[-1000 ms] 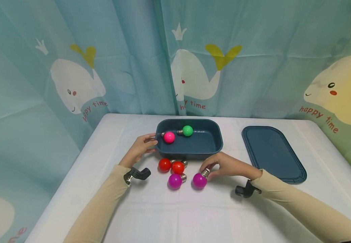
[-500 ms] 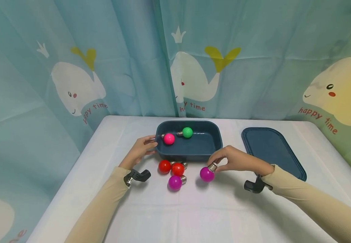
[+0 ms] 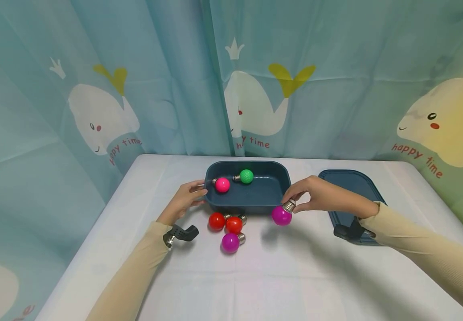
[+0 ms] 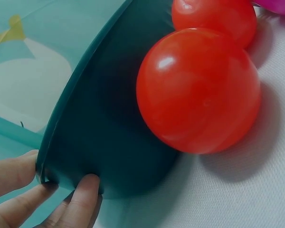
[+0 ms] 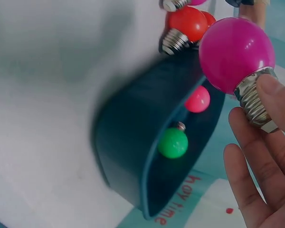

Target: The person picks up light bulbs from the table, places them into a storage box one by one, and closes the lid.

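A magenta light bulb (image 3: 281, 216) with a silver screw base is pinched at its base by my right hand (image 3: 315, 194), raised above the table near the front right corner of the dark blue bin (image 3: 247, 208). The right wrist view shows thumb and fingers on the metal base of this bulb (image 5: 237, 54). My left hand (image 3: 183, 200) touches the bin's left end, with loosely extended fingertips (image 4: 88, 187) against its outer wall. Inside the bin lie a pink bulb (image 3: 222, 185) and a green bulb (image 3: 247, 176).
Two red bulbs (image 3: 216, 221) and another magenta bulb (image 3: 230, 243) lie in front of the bin on the white tablecloth (image 3: 199, 281). A dark blue lid (image 3: 351, 183) lies to the right, partly behind my right forearm. A whale-patterned curtain (image 3: 167, 89) hangs behind.
My right hand has lifted the magenta bulb off the table and carried it up, back and rightward to the bin's front right corner. The left hand stays at the bin's left end.
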The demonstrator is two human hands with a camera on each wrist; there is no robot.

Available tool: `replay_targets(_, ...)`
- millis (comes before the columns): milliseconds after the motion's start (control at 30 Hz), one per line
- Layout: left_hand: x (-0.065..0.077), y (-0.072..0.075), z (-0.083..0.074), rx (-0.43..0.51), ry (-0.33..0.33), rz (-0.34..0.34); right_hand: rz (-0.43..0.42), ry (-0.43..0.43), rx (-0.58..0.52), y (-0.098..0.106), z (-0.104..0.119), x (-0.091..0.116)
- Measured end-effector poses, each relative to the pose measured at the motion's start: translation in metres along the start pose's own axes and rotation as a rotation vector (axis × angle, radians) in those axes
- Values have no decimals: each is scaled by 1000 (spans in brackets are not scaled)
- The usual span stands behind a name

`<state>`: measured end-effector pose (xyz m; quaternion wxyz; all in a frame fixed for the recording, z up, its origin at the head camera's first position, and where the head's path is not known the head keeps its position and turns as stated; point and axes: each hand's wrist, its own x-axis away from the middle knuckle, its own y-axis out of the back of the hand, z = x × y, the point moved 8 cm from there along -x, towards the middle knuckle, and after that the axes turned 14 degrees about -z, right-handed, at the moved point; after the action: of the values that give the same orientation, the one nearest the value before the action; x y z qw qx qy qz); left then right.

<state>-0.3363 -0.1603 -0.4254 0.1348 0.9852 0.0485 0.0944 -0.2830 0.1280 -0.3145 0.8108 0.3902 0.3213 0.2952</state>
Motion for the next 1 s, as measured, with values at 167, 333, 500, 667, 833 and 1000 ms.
replay_targets(167, 1, 1, 2, 15, -13, 9, -4, 12, 38, 11, 4, -10)
replay_targets(333, 0, 1, 3, 21, -11, 10, -11, 14, 67, 20, 6, -24)
replay_targets(500, 1, 1, 3, 25, -7, 14, 10, -11, 62, 24, 7, -38)
replay_targets(667, 1, 1, 2, 27, -3, 9, 13, -23, 58, 25, 6, -53)
replay_targets(833, 0, 0, 1, 20, -3, 8, 1, -41, 63, 26, 1, -68)
replay_targets(1000, 0, 0, 1, 25, 5, 5, 0, -65, 62, 24, -4, -80)
